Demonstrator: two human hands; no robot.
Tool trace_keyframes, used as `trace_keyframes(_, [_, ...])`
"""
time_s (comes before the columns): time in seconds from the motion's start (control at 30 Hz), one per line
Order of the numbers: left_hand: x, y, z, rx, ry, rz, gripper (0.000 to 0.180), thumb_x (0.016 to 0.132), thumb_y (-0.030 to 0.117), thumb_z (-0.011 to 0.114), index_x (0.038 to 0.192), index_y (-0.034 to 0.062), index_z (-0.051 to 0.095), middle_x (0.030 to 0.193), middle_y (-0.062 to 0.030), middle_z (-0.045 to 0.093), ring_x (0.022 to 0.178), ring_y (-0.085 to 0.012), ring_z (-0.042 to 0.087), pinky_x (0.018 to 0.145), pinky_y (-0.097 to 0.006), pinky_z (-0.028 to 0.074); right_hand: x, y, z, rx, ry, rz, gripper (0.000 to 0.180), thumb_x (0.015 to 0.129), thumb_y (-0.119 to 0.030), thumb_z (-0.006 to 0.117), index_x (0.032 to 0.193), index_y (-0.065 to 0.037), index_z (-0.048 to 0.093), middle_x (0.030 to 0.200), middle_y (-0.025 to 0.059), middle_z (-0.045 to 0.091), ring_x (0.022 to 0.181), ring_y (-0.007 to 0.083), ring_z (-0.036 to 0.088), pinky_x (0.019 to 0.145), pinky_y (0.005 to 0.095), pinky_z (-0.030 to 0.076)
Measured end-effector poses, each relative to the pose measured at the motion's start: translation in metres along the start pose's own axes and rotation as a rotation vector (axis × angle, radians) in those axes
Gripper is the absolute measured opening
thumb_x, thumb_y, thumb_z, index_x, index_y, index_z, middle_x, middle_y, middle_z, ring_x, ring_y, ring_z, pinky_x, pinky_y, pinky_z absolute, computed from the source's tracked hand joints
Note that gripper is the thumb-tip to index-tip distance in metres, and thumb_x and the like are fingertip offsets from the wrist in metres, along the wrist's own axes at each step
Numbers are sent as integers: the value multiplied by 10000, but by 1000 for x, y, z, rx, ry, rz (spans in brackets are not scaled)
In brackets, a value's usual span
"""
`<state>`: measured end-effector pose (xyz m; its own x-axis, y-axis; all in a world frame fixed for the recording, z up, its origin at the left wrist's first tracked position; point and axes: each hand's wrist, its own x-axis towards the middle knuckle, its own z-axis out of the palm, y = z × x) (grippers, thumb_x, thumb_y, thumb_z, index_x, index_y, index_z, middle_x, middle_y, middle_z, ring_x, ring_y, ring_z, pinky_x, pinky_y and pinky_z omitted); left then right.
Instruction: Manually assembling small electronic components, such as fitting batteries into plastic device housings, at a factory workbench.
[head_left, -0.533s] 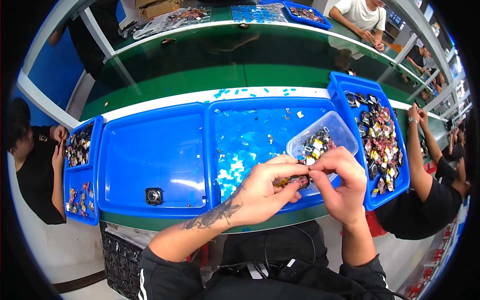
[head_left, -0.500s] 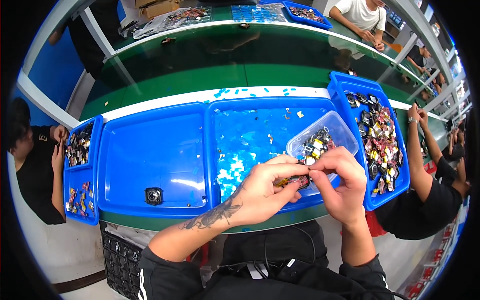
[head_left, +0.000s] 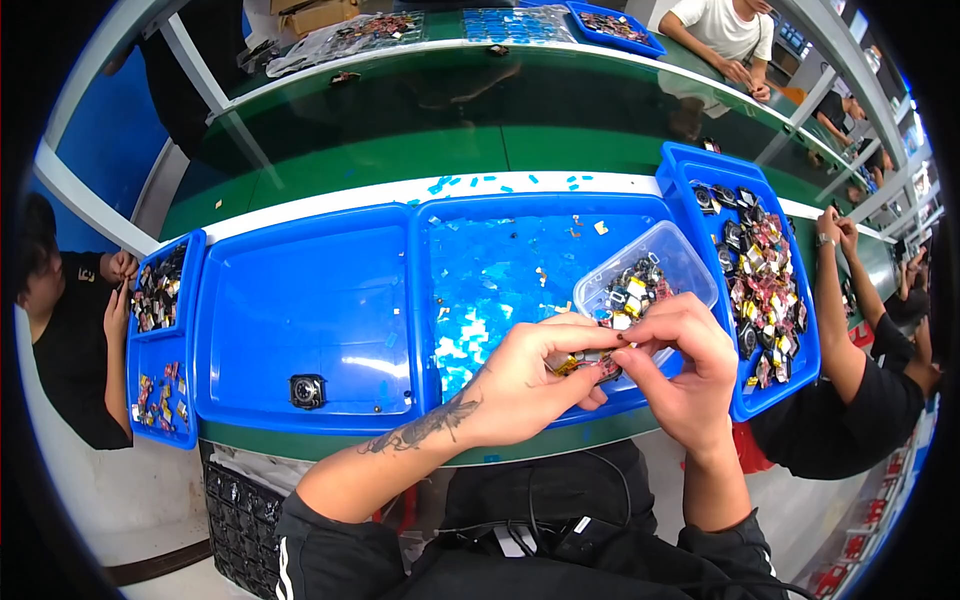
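Observation:
My left hand grips a small electronic module with yellow and reddish parts, mostly covered by fingers. Close against it, my right hand pinches thumb and forefinger together at the module's edge; whatever lies between those fingertips is too small to name. Just beyond both hands, a clear plastic tub of small electronic parts stands in a blue tray strewn with bits of blue film. A lone black watch-like module lies in the left blue tray.
At right, a blue bin is heaped with modules. A divided blue bin holds more parts at left. Beyond the white ledge, scattered with blue strips, runs a green conveyor belt. Co-workers sit on both sides and across.
The belt and the pieces on it have shifted slightly right. My right fingertips have moved a little at the module, which has tilted in my left hand.

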<state>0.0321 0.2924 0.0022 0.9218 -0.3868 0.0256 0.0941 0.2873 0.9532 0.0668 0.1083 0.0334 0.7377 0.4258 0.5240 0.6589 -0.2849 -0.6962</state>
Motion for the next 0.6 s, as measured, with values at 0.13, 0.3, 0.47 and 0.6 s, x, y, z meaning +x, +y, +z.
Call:
trace_keyframes(0.13, [-1, 4, 2, -6, 19, -23, 284, 939, -21, 517, 1214, -30, 588, 1159, -113, 512, 919, -182, 654, 781, -268, 584, -3, 2, 2, 107, 81, 88, 175, 728, 63, 738, 879, 5, 673, 839, 90, 628, 701, 140, 620, 587, 239, 501])
trace_keyframes(0.3, [-1, -3, 2, 29, 62, 22, 277, 936, -28, 517, 1201, -30, 598, 1139, -108, 518, 927, -182, 651, 780, -263, 582, 4, 0, -1, 8, -25, 59, 144, 751, 69, 713, 875, 2, 686, 843, 87, 629, 705, 137, 621, 588, 234, 494])
trace_keyframes(0.47, [-1, 4, 3, 174, 52, 23, 344, 904, -57, 546, 1243, -8, 585, 1185, -111, 521, 1010, -189, 631, 800, -275, 590, 4, -3, -2, -29, -31, 59, 128, 756, 76, 704, 856, 0, 685, 836, 85, 624, 699, 137, 618, 584, 234, 495])
trace_keyframes(0.6, [-2, 5, 9, 149, 99, 46, 437, 898, -68, 543, 1326, 16, 513, 1200, -106, 519, 1016, -191, 629, 801, -276, 587, -1, 2, -1, -43, 8, 54, 121, 770, 83, 688, 863, 11, 663, 842, 87, 608, 704, 134, 613, 585, 235, 497])
